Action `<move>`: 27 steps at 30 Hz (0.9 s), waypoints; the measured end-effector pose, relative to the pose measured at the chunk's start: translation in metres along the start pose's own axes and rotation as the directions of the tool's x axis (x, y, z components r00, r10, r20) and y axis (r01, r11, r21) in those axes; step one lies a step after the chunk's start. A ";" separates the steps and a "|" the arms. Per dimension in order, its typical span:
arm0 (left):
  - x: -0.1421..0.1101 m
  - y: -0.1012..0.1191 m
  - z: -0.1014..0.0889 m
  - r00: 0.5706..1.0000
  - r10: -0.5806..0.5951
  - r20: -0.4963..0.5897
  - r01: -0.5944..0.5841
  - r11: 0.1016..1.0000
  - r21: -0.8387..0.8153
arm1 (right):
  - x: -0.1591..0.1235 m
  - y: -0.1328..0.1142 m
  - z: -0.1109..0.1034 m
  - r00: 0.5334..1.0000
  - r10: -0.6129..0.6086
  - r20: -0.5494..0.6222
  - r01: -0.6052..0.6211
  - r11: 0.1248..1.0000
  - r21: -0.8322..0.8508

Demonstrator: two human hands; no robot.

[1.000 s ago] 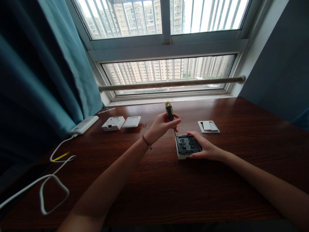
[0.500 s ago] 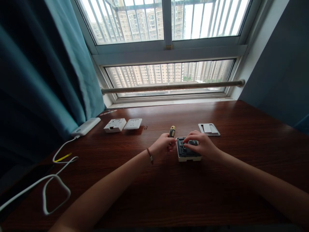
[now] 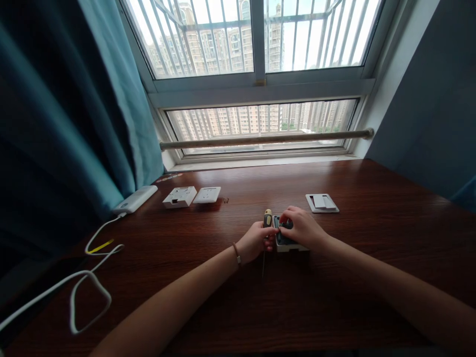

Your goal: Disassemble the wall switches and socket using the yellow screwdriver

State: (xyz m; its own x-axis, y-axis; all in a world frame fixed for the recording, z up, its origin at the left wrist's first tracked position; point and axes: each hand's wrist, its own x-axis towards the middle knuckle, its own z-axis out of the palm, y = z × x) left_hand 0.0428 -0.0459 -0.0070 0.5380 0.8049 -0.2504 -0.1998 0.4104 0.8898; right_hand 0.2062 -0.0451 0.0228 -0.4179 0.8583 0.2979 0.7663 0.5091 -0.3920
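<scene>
My left hand (image 3: 255,242) is closed around a screwdriver (image 3: 267,218) with a yellow and black handle. Its thin shaft points down and back toward me below the hand. The thumb and fingertips of that hand reach the left edge of a wall switch box (image 3: 293,247), white below with a dark grey top. Over this box, my right hand (image 3: 307,229) has thumb and forefinger pinched close together near its left side. What lies in the pinch, if anything, is too small to make out. Much of the dark top is hidden by the right hand.
A white switch cover (image 3: 322,203) lies behind my right hand. Farther left are a white box (image 3: 180,197), a white socket plate (image 3: 207,195) and small screws (image 3: 226,200). A white power strip (image 3: 136,199) with a looped cable (image 3: 91,271) runs beside the curtain (image 3: 111,109).
My right hand has moved left across the box, and its fingers have closed into a pinch. The screwdriver's shaft now shows under my left hand. The view has tilted slightly upward.
</scene>
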 end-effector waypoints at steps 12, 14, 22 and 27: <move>0.002 -0.001 -0.002 1.000 -0.006 0.017 0.006 1.000 -0.008 | 0.011 0.007 -0.004 0.970 -0.186 0.154 0.200 0.977 -0.078; 0.003 -0.001 -0.002 1.000 -0.007 0.018 0.007 1.000 -0.006 | 0.011 0.007 -0.003 0.967 -0.195 0.161 0.214 0.971 -0.110; 0.003 0.000 0.000 1.000 -0.018 0.000 0.018 1.000 0.009 | 0.012 0.006 -0.006 0.944 -0.240 0.226 0.282 0.942 -0.180; 0.002 0.002 0.001 1.000 -0.026 -0.007 0.026 0.999 0.020 | 0.017 0.003 -0.016 0.914 -0.276 0.296 0.345 0.914 -0.213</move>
State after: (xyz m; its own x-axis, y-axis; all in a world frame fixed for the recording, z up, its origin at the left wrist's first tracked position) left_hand 0.0445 -0.0441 -0.0057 0.5374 0.7968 -0.2764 -0.1691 0.4229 0.8903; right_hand 0.2090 -0.0294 0.0403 -0.7384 0.6632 0.1227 0.6600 0.7479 -0.0705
